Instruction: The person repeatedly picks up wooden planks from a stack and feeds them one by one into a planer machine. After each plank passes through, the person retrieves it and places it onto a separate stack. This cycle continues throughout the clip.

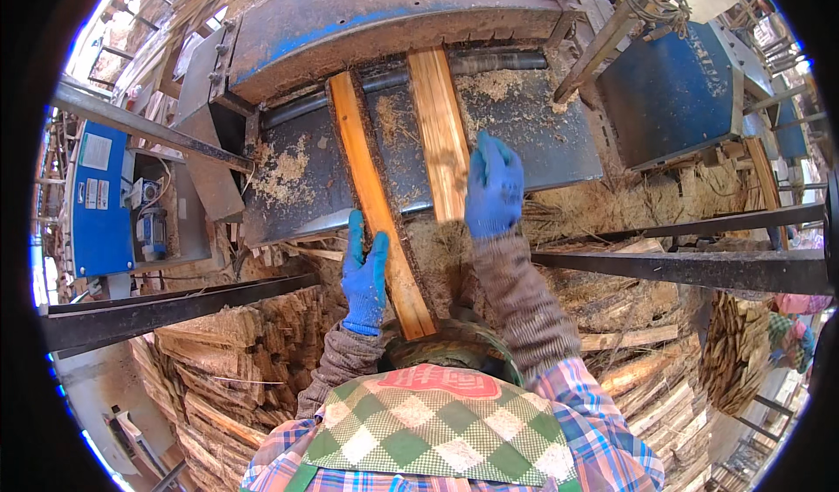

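Observation:
Two long sawn boards lie side by side on the metal feed table (542, 142), their far ends under the hood of a woodworking machine (393, 16). The left one, an orange-brown board (360, 155) with bark along its edges, reaches back past the table's near edge. My left hand (364, 278), in a blue glove, is at this board's left side near its lower end, thumb and fingers apart. To the right is a paler board (437, 129). Beside its right edge is my gloved right hand (495, 186), fingers loosely bent and nothing visible in them; whether it touches the board is unclear.
Sawdust (288, 173) lies scattered on the table. A blue control box (103, 199) stands left, and a blue machine housing (669, 86) right. Dark metal rails (682, 269) flank me on both sides. Stacked rough wood (236, 361) fills the space below.

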Tool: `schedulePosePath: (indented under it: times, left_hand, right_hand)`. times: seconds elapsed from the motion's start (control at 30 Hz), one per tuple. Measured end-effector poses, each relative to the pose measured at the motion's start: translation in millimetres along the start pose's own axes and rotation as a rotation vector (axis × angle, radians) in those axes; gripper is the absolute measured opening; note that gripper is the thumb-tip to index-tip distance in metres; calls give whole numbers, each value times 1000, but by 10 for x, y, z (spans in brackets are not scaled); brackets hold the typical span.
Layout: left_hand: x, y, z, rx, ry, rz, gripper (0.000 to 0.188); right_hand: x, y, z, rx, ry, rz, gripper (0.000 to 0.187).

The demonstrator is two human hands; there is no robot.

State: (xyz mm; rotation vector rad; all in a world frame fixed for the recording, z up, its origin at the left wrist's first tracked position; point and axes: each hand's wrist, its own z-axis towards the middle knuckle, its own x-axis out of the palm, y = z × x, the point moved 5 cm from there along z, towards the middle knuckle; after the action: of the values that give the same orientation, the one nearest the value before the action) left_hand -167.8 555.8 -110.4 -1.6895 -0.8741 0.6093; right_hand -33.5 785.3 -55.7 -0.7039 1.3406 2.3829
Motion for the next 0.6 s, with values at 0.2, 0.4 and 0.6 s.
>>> schedulePosePath:
  times: [0.2,0.4,0.6]
  left_hand:
    - [10,-58,-5,-11,34,30,73]
    - [104,-188,69,-31,139,-27,76]
    - [121,-32,83,-63,241,50,79]
  right_hand:
    - [200,-85,287,270,0,28,44]
    - [121,-88,296,245,20,-15,43]
    - [-95,119,-1053,356,437,702,51]
